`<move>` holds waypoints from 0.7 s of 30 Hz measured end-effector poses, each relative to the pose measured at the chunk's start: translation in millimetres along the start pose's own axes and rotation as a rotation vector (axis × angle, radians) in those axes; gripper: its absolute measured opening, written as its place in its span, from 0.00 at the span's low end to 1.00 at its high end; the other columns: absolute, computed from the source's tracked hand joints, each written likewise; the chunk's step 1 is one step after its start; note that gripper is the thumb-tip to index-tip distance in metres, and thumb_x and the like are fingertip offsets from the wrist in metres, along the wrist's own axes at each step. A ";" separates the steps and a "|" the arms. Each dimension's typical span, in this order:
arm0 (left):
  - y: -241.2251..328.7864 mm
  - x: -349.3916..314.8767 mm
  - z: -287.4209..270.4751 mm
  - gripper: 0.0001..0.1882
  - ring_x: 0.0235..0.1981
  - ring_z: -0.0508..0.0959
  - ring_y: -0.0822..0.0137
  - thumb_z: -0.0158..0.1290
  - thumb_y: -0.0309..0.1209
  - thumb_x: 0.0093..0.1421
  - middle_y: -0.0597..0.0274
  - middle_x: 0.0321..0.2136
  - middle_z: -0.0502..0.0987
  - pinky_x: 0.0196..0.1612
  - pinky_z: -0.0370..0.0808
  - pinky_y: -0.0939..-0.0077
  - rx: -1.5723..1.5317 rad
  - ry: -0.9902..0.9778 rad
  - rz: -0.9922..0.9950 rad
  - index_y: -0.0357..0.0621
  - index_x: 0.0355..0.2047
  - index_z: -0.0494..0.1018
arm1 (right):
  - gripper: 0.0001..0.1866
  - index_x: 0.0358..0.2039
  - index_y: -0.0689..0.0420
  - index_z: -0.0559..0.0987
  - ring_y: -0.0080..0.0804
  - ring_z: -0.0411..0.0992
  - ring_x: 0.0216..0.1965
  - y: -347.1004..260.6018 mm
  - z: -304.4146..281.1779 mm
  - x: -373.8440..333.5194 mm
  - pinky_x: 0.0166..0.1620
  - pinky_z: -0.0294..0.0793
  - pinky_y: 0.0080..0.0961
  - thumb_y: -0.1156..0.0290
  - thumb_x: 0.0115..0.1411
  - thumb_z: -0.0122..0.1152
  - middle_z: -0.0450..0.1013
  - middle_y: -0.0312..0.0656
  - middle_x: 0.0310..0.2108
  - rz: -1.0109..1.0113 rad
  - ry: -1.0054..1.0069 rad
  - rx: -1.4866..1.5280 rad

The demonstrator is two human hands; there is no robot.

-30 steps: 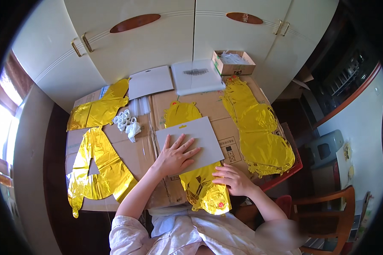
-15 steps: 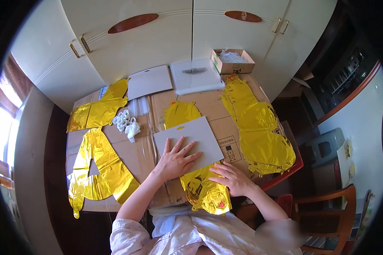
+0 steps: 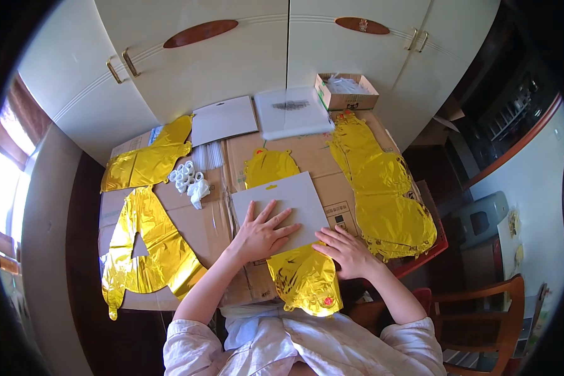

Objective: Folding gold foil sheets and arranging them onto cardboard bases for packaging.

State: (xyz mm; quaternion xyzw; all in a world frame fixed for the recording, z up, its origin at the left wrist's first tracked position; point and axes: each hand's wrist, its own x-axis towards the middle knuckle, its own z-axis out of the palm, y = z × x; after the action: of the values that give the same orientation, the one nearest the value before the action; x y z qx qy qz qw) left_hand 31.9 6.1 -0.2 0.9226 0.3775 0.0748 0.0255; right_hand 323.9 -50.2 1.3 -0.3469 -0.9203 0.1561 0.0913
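A light grey card (image 3: 297,195) with a hanging slot lies across a flat gold foil balloon (image 3: 304,279), which shows above and below it. My left hand (image 3: 263,237) rests flat on the card, fingers spread. At the card's lower right corner lies my right hand (image 3: 346,252), fingers stretched out, their tips by the card's edge and the foil. Neither hand grips anything. The balloon's lower end, with a red spot, hangs toward me at the table's near edge. What lies under the card is hidden.
More gold foil balloons lie at the right (image 3: 388,194), near left (image 3: 150,241) and far left (image 3: 147,156). White rolls (image 3: 183,175) and clear straws (image 3: 208,156) sit left of centre. Behind are stacked cards (image 3: 224,122), clear plastic bags (image 3: 292,116) and an open carton (image 3: 348,100).
My right hand has slid slightly up toward the card's corner. The left hand stays flat on the card, and the whole view has shifted a little.
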 end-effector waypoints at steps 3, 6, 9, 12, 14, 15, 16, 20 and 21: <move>0.3 -0.3 0.3 0.23 0.68 0.57 0.50 0.44 0.49 0.67 0.68 0.66 0.62 0.65 0.46 0.28 0.007 0.003 0.001 0.79 0.62 0.65 | 0.37 0.60 0.48 0.70 0.41 0.53 0.69 1.8 -0.6 0.5 0.70 0.49 0.46 0.64 0.48 0.69 0.58 0.43 0.66 -0.025 0.021 -0.023; -0.5 0.7 -2.5 0.23 0.69 0.57 0.50 0.43 0.49 0.67 0.68 0.66 0.62 0.65 0.46 0.28 0.007 -0.009 0.003 0.79 0.62 0.65 | 0.32 0.58 0.45 0.73 0.42 0.57 0.67 6.6 4.3 1.0 0.69 0.52 0.47 0.65 0.50 0.68 0.62 0.43 0.64 -0.078 0.100 -0.059; -0.7 1.2 -5.8 0.23 0.69 0.57 0.50 0.43 0.48 0.67 0.68 0.66 0.62 0.65 0.45 0.28 0.001 -0.025 0.003 0.79 0.63 0.64 | 0.27 0.54 0.42 0.76 0.42 0.60 0.65 7.4 2.4 3.5 0.68 0.54 0.47 0.65 0.51 0.67 0.66 0.41 0.62 -0.102 0.123 -0.085; -1.3 1.9 -6.0 0.24 0.69 0.55 0.50 0.43 0.48 0.67 0.68 0.67 0.61 0.65 0.44 0.29 -0.004 -0.050 0.005 0.78 0.64 0.63 | 0.24 0.51 0.41 0.79 0.43 0.62 0.64 7.9 1.3 3.6 0.68 0.56 0.47 0.65 0.51 0.66 0.69 0.39 0.59 -0.124 0.131 -0.110; -2.3 2.5 -10.0 0.24 0.69 0.55 0.50 0.43 0.48 0.67 0.68 0.67 0.60 0.66 0.43 0.29 0.001 -0.066 0.010 0.78 0.64 0.63 | 0.22 0.49 0.40 0.80 0.44 0.63 0.64 8.5 3.6 4.6 0.67 0.57 0.47 0.65 0.52 0.66 0.70 0.38 0.58 -0.141 0.148 -0.125; -2.3 2.7 -9.2 0.23 0.69 0.56 0.50 0.43 0.48 0.67 0.68 0.66 0.61 0.65 0.44 0.28 0.000 -0.051 0.013 0.78 0.63 0.64 | 0.21 0.49 0.40 0.80 0.44 0.63 0.64 8.1 3.7 4.7 0.67 0.57 0.47 0.65 0.52 0.66 0.70 0.38 0.58 -0.136 0.152 -0.111; -2.4 3.0 -8.0 0.23 0.69 0.57 0.50 0.43 0.48 0.67 0.68 0.66 0.62 0.65 0.45 0.28 -0.001 -0.035 0.015 0.79 0.63 0.64 | 0.21 0.48 0.40 0.80 0.44 0.63 0.64 7.6 3.4 4.6 0.67 0.57 0.47 0.65 0.52 0.66 0.71 0.38 0.57 -0.131 0.156 -0.098; -4.4 2.9 -5.5 0.23 0.68 0.58 0.50 0.43 0.48 0.67 0.68 0.66 0.63 0.65 0.46 0.28 0.006 -0.019 0.016 0.79 0.62 0.65 | 0.20 0.48 0.40 0.81 0.45 0.63 0.63 6.2 2.2 5.4 0.67 0.57 0.47 0.65 0.52 0.66 0.71 0.37 0.57 -0.128 0.158 -0.074; -4.6 3.2 -5.2 0.23 0.68 0.58 0.50 0.43 0.48 0.67 0.68 0.66 0.62 0.65 0.46 0.28 0.007 -0.017 0.017 0.79 0.62 0.65 | 0.20 0.47 0.40 0.81 0.45 0.63 0.64 6.2 2.0 5.3 0.67 0.57 0.47 0.65 0.52 0.66 0.71 0.37 0.57 -0.126 0.157 -0.070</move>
State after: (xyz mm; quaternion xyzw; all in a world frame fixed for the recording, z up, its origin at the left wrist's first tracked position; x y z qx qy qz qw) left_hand 30.2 11.5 4.9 0.9265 0.3697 0.0656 0.0248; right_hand 323.1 -42.7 -2.4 -0.3023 -0.9353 0.0900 0.1604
